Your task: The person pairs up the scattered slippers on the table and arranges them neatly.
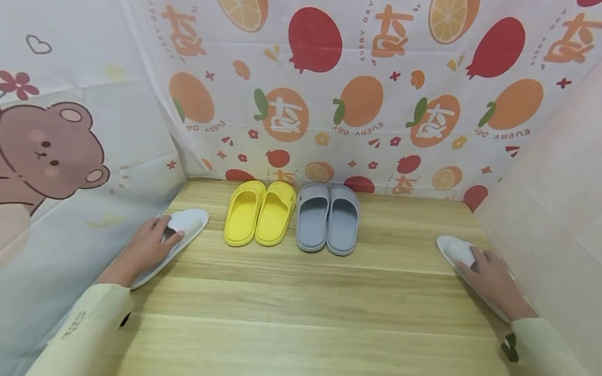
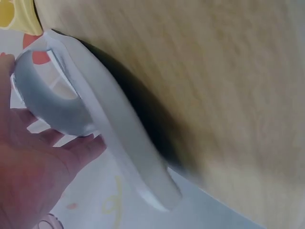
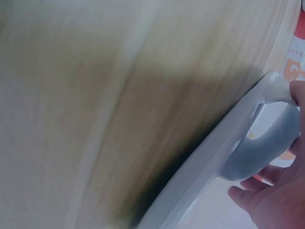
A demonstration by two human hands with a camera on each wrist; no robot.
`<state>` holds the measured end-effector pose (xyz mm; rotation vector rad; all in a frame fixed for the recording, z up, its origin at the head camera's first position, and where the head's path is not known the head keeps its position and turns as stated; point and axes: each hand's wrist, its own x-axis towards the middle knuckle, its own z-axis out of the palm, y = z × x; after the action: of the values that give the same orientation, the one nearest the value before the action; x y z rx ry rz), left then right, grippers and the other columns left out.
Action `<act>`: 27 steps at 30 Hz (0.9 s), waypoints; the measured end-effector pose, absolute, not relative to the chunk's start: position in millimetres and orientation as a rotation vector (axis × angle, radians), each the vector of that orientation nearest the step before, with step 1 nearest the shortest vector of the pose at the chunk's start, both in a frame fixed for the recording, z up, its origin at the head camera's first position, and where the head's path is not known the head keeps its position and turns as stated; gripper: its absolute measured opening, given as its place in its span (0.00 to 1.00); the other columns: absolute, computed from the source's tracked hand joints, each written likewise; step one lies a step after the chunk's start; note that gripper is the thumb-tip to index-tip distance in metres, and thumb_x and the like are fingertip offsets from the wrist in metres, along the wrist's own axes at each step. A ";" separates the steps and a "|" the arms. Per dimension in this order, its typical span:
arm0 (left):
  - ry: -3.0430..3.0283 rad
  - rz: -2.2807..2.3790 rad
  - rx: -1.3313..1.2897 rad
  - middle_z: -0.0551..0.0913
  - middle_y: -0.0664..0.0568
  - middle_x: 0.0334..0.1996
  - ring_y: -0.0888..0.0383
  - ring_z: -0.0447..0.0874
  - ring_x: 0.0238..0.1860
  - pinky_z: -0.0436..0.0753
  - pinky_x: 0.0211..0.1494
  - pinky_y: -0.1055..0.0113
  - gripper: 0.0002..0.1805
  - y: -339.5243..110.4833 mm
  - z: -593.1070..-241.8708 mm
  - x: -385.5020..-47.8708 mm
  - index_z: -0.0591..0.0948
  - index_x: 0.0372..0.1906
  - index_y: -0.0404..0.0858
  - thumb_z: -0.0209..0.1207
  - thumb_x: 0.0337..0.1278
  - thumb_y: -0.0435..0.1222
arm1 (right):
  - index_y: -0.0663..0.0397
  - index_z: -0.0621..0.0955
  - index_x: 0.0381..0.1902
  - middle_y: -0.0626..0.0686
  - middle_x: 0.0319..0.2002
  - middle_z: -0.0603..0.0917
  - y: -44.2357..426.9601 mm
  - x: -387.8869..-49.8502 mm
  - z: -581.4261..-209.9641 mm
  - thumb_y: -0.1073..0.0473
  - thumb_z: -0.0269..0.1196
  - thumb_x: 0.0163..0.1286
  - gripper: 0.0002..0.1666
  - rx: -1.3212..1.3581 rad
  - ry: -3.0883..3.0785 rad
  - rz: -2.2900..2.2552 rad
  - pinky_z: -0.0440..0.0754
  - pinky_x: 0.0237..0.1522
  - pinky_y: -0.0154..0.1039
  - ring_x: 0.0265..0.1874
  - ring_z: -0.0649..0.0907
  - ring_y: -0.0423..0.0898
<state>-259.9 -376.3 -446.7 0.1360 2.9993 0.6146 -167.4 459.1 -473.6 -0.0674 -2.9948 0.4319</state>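
At the left of the floor, a white slipper points away at a slant, and my left hand grips it over its upper. The left wrist view shows its pale sole edge and several fingers around the grey-shaded upper. My right hand holds a matching white slipper by the upper near the right wall. In the right wrist view, fingers curl about the upper, and the sole has a dark shadow along it. Between the hands stand a pair of yellow slippers and a pair of grey slippers, side by side.
The wood-grain floor runs up to a fruit-printed sheet at the back. A bear-printed sheet borders the left side, and a pale sheet borders the right, close to the right hand.
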 end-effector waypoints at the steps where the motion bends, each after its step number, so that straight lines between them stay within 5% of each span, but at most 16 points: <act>1: 2.999 0.613 0.131 0.50 0.17 0.70 0.18 0.49 0.67 0.54 0.65 0.25 0.50 -376.0 -446.8 -259.3 0.47 0.77 0.24 0.40 0.74 0.63 | 0.71 0.60 0.73 0.81 0.61 0.64 460.1 -167.7 -474.8 0.38 0.54 0.76 0.47 -0.065 -2.995 0.431 0.66 0.50 0.77 0.56 0.66 0.81; 27: 2.948 0.620 0.164 0.55 0.17 0.66 0.18 0.58 0.63 0.63 0.60 0.26 0.49 -364.2 -433.6 -224.7 0.56 0.74 0.23 0.54 0.69 0.60 | 0.67 0.58 0.76 0.81 0.62 0.60 462.4 -163.2 -477.3 0.36 0.48 0.78 0.46 -0.081 -3.066 0.406 0.66 0.50 0.78 0.55 0.65 0.84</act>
<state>-224.7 -364.2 -433.6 0.1637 2.9482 0.6199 -163.2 462.4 -477.3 -0.0812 -3.0664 0.4056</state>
